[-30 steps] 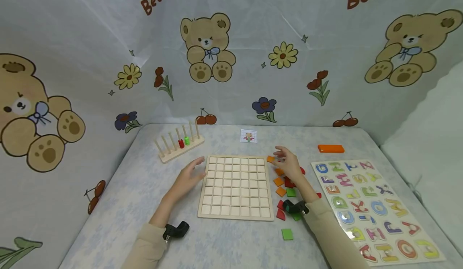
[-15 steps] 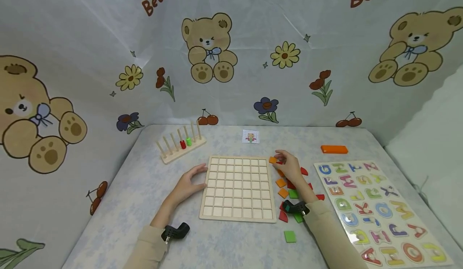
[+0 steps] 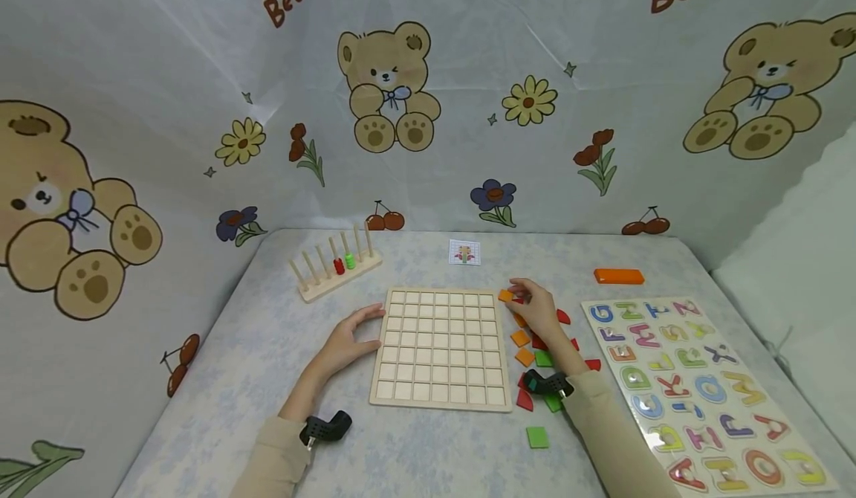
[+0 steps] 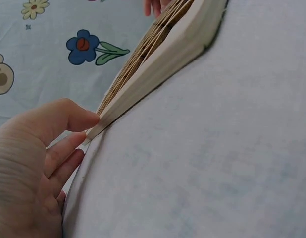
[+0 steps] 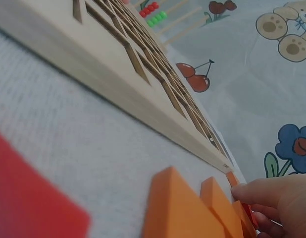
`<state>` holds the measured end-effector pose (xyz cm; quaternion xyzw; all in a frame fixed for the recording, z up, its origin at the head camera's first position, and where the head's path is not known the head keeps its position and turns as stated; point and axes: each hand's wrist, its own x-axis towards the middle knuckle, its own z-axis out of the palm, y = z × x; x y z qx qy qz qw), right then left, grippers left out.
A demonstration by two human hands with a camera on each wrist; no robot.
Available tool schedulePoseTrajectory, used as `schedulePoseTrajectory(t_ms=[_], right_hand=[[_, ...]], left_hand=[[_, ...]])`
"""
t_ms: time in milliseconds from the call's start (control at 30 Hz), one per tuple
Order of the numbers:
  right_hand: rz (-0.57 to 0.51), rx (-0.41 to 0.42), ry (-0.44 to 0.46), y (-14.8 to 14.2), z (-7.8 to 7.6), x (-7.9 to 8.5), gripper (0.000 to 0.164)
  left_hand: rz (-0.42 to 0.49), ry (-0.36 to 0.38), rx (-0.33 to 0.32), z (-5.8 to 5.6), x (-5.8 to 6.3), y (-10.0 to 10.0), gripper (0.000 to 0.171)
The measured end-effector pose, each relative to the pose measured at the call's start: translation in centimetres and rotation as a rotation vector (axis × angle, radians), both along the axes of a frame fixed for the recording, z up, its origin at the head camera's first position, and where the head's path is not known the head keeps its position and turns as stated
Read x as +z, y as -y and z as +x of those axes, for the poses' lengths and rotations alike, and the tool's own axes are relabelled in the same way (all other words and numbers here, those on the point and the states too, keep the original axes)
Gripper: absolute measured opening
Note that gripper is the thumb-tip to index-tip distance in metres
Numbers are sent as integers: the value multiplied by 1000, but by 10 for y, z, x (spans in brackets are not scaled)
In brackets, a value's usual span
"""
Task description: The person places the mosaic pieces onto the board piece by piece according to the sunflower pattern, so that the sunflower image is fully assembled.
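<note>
A square wooden grid board [image 3: 441, 345] lies mid-table, its square cells bare. At its upper left edge my left hand [image 3: 344, 345] rests, the thumb and fingers spread. In the left wrist view, the thumb [image 4: 83, 116] touches the board's side. Among the loose tiles right of the board, my right hand [image 3: 535, 311] lies with its fingers loosely bent. Its thumb is close by an orange square tile [image 3: 506, 295] at the board's upper right corner. A red tile [image 5: 250, 214] shows between thumb and fingers in the right wrist view; a firm hold is not visible.
Several orange tiles [image 3: 520, 338], red tiles [image 3: 524, 400] and green tiles [image 3: 537, 437] lie right of the board, partly under the right forearm. An alphabet puzzle [image 3: 698, 386], an orange bar [image 3: 618, 276], a pattern card [image 3: 464, 253] and a peg rack [image 3: 341, 275] surround it.
My left hand has come slightly right, against the board's edge. My right hand's fingers have drawn closer together beside the orange tile. Both hands are nearly still over the last half second.
</note>
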<state>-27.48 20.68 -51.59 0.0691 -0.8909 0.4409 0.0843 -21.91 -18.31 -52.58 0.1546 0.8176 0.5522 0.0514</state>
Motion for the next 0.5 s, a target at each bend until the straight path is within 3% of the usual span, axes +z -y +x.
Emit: schedulePoseTrajectory(t_ms=[500], right_hand=[[-114,18,-12,8,5,11,43]], left_hand=[[-43,-4,14,-2,0,-1,66]])
